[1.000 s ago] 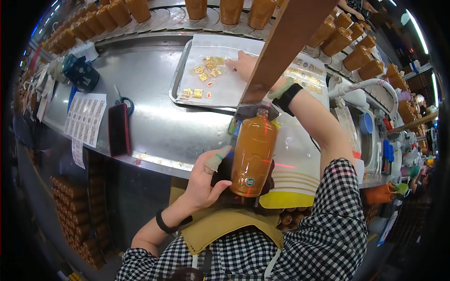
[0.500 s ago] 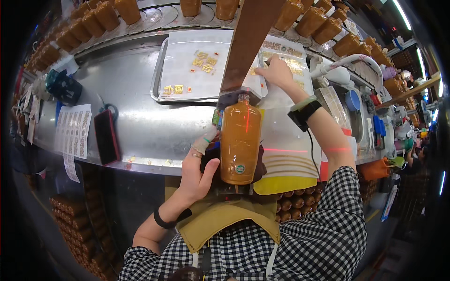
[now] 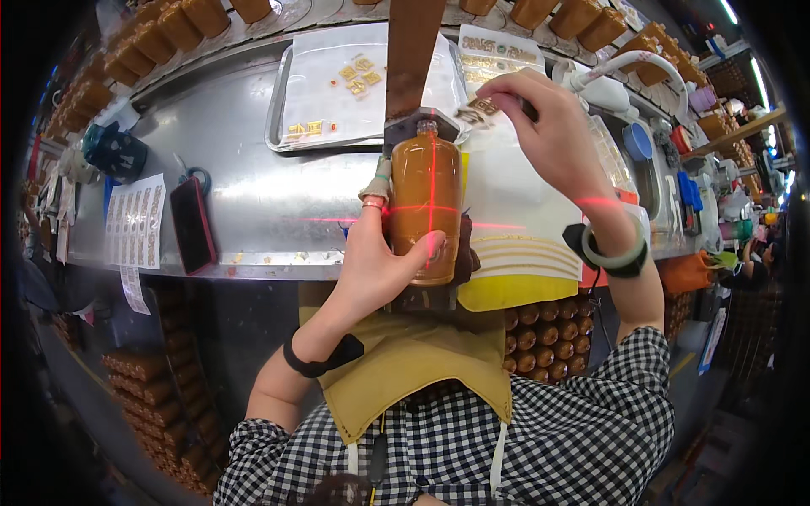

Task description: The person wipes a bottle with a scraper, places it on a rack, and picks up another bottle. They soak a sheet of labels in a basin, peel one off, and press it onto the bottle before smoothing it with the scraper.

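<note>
while left (image 3: 377,260) clasps bottle (image 3: 413,179), right (image 3: 548,120) pinches

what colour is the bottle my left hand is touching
The bottle is glossy orange-brown, clearest in the head view.

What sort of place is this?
Probably a bottle-decorating workshop: crossed red lines on the brown bottle, rows of similar bottles beyond the bench, and a tray of gold pieces.

We see a caramel-brown, round-shouldered bottle (image 3: 412,181) crossed by red light lines (image 3: 433,160), a black-and-white checked cloth shirt (image 3: 582,422), a mustard cloth apron (image 3: 413,363), and, on the far white paper (image 3: 314,88), square gold stickers (image 3: 364,64).
</note>
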`<move>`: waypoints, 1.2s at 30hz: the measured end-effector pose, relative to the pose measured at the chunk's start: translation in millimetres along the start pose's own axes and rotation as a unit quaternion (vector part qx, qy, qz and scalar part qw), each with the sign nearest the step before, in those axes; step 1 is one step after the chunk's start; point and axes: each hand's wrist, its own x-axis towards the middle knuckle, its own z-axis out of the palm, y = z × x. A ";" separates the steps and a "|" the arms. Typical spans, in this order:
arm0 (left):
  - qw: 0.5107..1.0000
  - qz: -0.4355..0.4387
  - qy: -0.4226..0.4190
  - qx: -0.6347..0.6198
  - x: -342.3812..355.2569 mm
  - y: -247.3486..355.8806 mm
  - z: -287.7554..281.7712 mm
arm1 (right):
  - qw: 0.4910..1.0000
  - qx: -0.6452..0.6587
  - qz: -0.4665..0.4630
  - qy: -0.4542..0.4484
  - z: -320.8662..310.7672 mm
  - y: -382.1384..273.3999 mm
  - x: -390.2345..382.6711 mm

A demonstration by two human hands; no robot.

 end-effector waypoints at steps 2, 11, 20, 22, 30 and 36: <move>0.995 0.012 0.012 0.094 -0.9 2.7 3.1 | 1.000 0.012 -0.009 -0.007 -22.4 -35.1 -11.8; 0.987 -0.008 0.044 -0.156 8.5 -3.7 -1.4 | 0.974 0.129 0.063 -0.177 21.7 -47.8 -28.3; 0.989 -0.013 0.036 -0.145 15.4 -3.3 2.8 | 0.953 0.266 0.140 -0.032 56.9 -27.9 -38.8; 0.988 -0.014 0.033 -0.149 16.3 -3.8 2.6 | 0.942 0.288 0.170 -0.031 60.2 -27.0 -39.2; 0.994 -0.024 0.040 -0.101 15.9 -3.1 1.2 | 0.939 0.292 0.179 -0.013 62.0 -26.6 -38.4; 0.993 -0.029 0.041 -0.109 14.5 1.1 2.3 | 0.930 0.314 0.191 -0.011 61.2 -29.0 -37.2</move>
